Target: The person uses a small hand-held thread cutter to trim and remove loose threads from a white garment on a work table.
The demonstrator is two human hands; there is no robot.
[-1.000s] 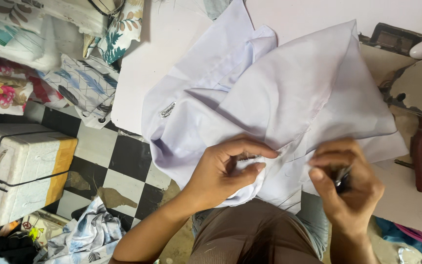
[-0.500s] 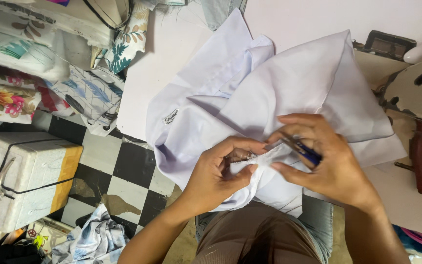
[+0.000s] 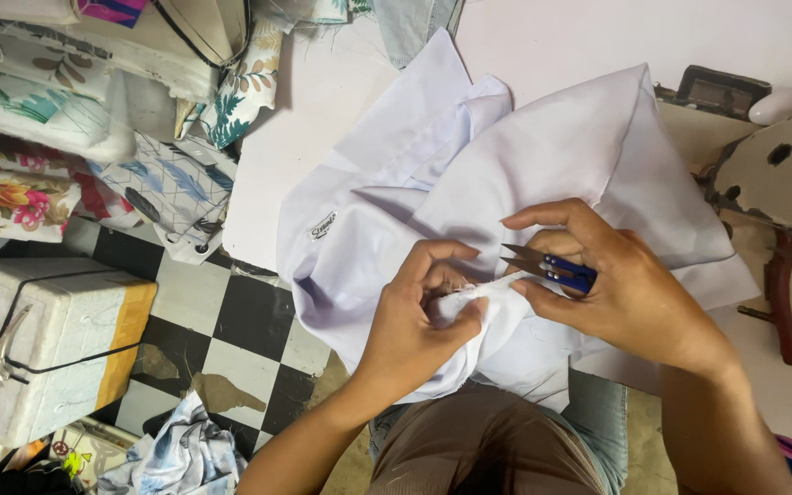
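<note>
A white shirt (image 3: 543, 156) lies crumpled over a pale table (image 3: 323, 101) and hangs into my lap. My left hand (image 3: 419, 321) pinches a folded seam of the shirt between thumb and fingers. My right hand (image 3: 616, 284) holds small blue-handled thread snips (image 3: 547, 266), the metal blades pointing left at the pinched seam, close to my left fingertips. A small label (image 3: 323, 225) shows on the shirt's left part.
Piles of floral printed fabric (image 3: 66, 119) lie at the upper left. A white foam box with a yellow end (image 3: 48, 339) stands on the black-and-white checkered floor (image 3: 231, 339). Worn sewing machine parts (image 3: 772, 174) sit at the right. More cloth (image 3: 176, 454) lies on the floor.
My right hand has come up from the lower right to the seam, bringing the snips' blades next to my left fingers. My left hand keeps its pinch on the fabric.
</note>
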